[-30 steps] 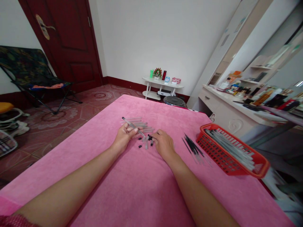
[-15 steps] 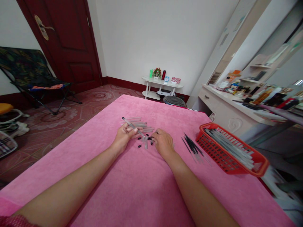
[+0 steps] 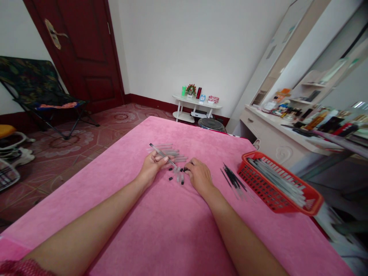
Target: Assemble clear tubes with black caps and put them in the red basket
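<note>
My left hand [image 3: 149, 168] is closed round a clear pen barrel [image 3: 156, 149] with a black end, tilted so its lower tip points toward the small parts in the middle. My right hand [image 3: 200, 177] is low over the cloth, fingers pinched at a small black pen part [image 3: 185, 169], mostly hidden by the fingers. Between the hands lie several clear pen caps [image 3: 178, 177] and small black end plugs [image 3: 170, 178]. Just beyond my left hand, several clear barrels [image 3: 172, 152] are laid out side by side.
A pink cloth [image 3: 161, 230] covers the table. To the right lie several black-and-clear pen refills [image 3: 234, 179], beside a red basket [image 3: 264, 199] full of clear barrels [image 3: 277, 180]. A dressing table [image 3: 276, 130] with bottles stands at the right, a folding chair [image 3: 43, 92] at the left.
A clear cap near my right hand now lies nearer me, its black end toward me. My right fingers have shifted slightly; the left hand still holds the barrel.
</note>
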The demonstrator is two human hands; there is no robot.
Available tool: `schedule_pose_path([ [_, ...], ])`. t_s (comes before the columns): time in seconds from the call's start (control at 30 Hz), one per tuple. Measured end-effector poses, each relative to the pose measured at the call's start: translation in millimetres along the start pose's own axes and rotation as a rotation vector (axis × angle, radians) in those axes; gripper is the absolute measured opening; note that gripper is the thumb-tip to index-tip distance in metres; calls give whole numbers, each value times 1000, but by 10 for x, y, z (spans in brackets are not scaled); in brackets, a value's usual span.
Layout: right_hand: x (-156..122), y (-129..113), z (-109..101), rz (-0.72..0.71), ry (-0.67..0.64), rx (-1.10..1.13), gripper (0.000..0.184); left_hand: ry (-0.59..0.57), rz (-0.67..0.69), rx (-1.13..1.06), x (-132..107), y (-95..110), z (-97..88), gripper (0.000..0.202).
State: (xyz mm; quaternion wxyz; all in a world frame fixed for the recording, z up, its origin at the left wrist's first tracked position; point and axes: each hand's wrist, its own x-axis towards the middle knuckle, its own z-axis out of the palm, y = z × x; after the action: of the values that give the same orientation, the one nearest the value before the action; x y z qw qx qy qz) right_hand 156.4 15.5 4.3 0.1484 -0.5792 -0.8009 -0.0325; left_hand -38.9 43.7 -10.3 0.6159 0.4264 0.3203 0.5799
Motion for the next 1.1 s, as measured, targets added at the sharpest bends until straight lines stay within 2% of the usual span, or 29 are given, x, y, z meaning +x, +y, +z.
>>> schedule_pose_path([
  [0.13,-42,-17,-94,35,0,45,12,-14,2,-10,3,5,-13,45],
  [0.23,-121,-41,-202,91,52,170,13,-10,-3,-16,3,-3,-20,44],
  [0.43,-342,-248,-236,324,194,736,6,-26,-16,-51,-30,-34,8,43],
  [0.53,-382,-349,-193,378,246,882,9,-10,-45,-86,-63,-33,37,40],
  [0.7,-358,-377,-129,375,327,958,13,-11,-80,-119,-135,-11,103,40],
  [1.1,-374,-387,-76,420,287,1047,12,-76,-136,-133,-217,-24,230,42],
])
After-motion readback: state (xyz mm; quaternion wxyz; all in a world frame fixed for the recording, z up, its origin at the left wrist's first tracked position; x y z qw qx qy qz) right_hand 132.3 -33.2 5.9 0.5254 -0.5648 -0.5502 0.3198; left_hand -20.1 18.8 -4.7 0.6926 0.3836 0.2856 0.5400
